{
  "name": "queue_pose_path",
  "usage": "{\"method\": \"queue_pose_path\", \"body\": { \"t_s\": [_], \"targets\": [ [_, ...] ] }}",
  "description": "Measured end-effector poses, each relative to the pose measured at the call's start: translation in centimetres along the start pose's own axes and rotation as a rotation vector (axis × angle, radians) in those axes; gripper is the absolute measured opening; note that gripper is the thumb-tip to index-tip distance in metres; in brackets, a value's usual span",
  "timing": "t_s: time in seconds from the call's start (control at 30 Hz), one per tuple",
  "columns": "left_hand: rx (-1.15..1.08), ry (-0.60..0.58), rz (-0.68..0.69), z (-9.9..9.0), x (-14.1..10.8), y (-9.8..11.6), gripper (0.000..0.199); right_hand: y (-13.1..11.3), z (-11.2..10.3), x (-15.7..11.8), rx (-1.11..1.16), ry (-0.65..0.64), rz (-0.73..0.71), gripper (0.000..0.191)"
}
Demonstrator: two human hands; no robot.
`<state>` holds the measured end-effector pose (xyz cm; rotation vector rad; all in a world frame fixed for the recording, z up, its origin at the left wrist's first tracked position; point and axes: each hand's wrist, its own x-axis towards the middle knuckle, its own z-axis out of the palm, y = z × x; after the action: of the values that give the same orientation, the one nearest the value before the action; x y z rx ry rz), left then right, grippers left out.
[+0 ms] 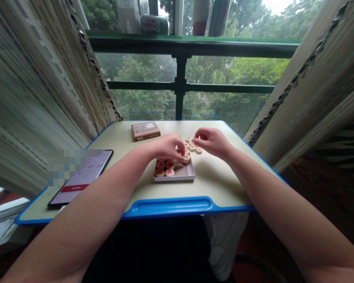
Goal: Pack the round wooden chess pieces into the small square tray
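Note:
A shallow white-edged box (174, 178) on the table holds several round wooden pieces; those at its left, such as one piece (169, 172), have red characters. My left hand (171, 146) is over the box, its fingers closed on a round piece (186, 158) at the right side. To the right of the box's far end lies a group of loose pieces (192, 147). My right hand (211, 141) is at this group, fingers curled with the tips by a piece at the far edge; whether it grips that piece cannot be made out.
A brown lidded box (145, 131) lies at the table's far left. A large phone or tablet (82, 177) rests at the left edge, under my left forearm's side. The table (221, 188) has a blue rim and front groove; curtains and a window stand beyond.

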<state>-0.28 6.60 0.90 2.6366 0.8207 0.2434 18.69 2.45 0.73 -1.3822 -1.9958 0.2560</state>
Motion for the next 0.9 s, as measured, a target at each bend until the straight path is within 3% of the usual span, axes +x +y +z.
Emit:
{"method": "queue_pose_path", "body": {
  "t_s": [0.1,0.17,0.23,0.37,0.47,0.9],
  "targets": [
    [-0.016,-0.007,-0.022,-0.2,-0.2,0.3,0.030,0.5,-0.4,0.4,0.066,0.279,0.007,0.015],
    [-0.036,-0.004,-0.036,-0.3,-0.3,0.5,0.031,0.8,-0.6,0.6,0.051,0.320,0.031,0.016],
    [-0.061,0.017,-0.037,-0.4,-0.3,0.6,0.029,1.2,-0.7,0.7,-0.038,0.249,0.067,0.017],
    [-0.057,0.149,-0.049,-0.2,-0.1,0.4,0.025,1.5,-0.1,0.6,-0.262,-0.096,0.128,0.020],
    [-0.037,0.270,-0.052,-0.1,0.1,0.1,0.026,1.6,0.6,0.4,-0.351,-0.252,0.154,0.027],
    [-0.010,0.386,-0.059,0.7,0.6,-0.3,0.023,1.8,0.7,0.4,-0.346,-0.347,0.121,0.032]
  ]
}}
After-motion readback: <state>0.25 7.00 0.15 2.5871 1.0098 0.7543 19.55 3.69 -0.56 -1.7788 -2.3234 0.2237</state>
